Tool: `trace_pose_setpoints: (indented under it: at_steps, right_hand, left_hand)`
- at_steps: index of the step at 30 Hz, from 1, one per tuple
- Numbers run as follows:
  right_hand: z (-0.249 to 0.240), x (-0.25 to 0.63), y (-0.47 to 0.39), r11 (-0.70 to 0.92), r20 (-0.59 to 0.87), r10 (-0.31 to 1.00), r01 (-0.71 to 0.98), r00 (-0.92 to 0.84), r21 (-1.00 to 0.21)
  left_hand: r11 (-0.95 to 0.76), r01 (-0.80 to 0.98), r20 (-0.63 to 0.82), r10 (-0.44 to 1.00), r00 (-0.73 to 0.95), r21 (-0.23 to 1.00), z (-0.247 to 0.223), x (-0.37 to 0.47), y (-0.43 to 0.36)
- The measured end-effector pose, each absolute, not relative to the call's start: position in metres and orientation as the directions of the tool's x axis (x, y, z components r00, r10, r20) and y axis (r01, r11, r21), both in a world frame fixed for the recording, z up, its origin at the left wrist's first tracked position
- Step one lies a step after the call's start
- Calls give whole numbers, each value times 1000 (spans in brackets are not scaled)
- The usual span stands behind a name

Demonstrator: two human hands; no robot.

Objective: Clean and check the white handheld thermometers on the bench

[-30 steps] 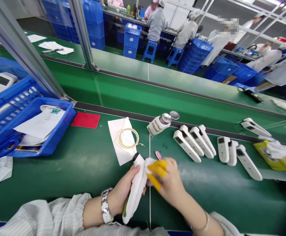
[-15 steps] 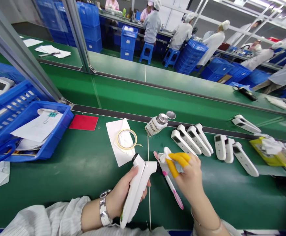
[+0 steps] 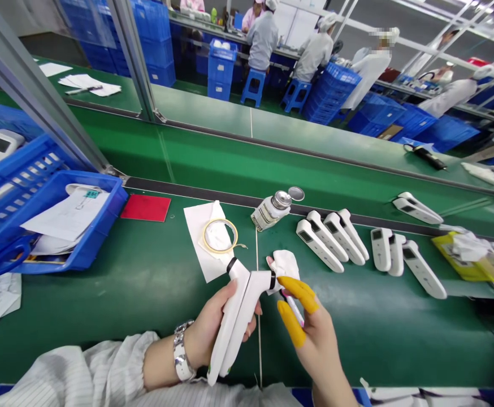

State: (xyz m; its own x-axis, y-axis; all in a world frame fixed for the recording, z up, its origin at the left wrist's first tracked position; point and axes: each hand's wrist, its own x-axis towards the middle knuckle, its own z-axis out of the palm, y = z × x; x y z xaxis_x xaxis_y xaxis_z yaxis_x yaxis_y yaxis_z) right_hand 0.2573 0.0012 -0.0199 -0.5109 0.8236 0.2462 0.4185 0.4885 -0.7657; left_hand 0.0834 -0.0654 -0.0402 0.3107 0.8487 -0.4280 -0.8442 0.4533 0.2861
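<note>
My left hand [image 3: 213, 322] is closed around two white infrared thermometers [image 3: 241, 316], held side by side with their black-tipped heads pointing up and apart. My right hand [image 3: 310, 322] wears yellow finger cots on the thumb and fingers. Its thumb and fingers are spread, and a fingertip is close to the black tip on the right; whether it touches cannot be seen. Behind that hand, a crumpled white wipe [image 3: 286, 264] lies on the table over a pink-and-white toothbrush-like stick [image 3: 294, 310], partly hidden.
A metal-topped bottle [image 3: 270, 212] stands with its lid flipped up. Left of it, a tape roll [image 3: 220, 236] rests on white paper [image 3: 194, 223]. Several thermometers [image 3: 336, 240] lie at right, near a yellow bag [image 3: 454, 257]. A red card [image 3: 146, 208] and blue basket [image 3: 90, 249] are at left.
My right hand has let go of the white wipe, leaving it on the table, and has moved down and left to the thermometers. The left hand keeps its hold.
</note>
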Motion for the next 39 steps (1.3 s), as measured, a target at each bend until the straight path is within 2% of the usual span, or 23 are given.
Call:
trace_pose_setpoints:
  at_steps: [3,6,9,11,13,17,20,26,30,33,37,39]
  right_hand:
    - [-27,256,-7,452,218,833,397,-509,-799]
    - [-36,251,-13,322,151,889,355,-432,-878]
    - [-44,237,-16,48,-5,917,122,-398,-991]
    - [-45,226,-18,-137,-100,897,-56,-432,-989]
    - [-44,217,-18,-227,-144,879,-134,-455,-965]
    - [-36,211,-16,-186,-94,892,-171,-442,-967]
    - [-35,214,-11,-111,-33,912,-167,-408,-980]
    - [-44,220,-4,-145,-112,938,-78,-327,-986]
    - [-41,219,-8,-111,-81,921,-58,-380,-992]
    - [-37,221,-11,-89,-55,867,-45,-496,-995]
    - [-41,226,-15,-92,-126,817,89,-562,-992]
    - [-42,227,-15,-125,-146,819,75,-555,-989]
  left_hand:
    - [450,-846,-422,852,310,287,-40,83,-64]
    - [440,-849,-418,857,301,291,-39,83,-63]
    - [406,-853,-406,876,260,330,-37,85,-65]
    - [402,-838,-401,882,246,369,-35,86,-67]
    - [388,-827,-405,888,217,408,-33,87,-69]
    - [297,-842,-372,920,126,450,-31,87,-70]
    - [281,-846,-351,929,121,453,-29,86,-67]
    - [282,-831,-339,933,121,480,-24,86,-62]
    - [293,-835,-389,916,104,467,-27,87,-62]
    - [294,-834,-399,912,99,466,-30,86,-60]
    - [265,-825,-402,914,51,498,-29,83,-58]
    - [258,-817,-406,913,33,515,-28,83,-58]
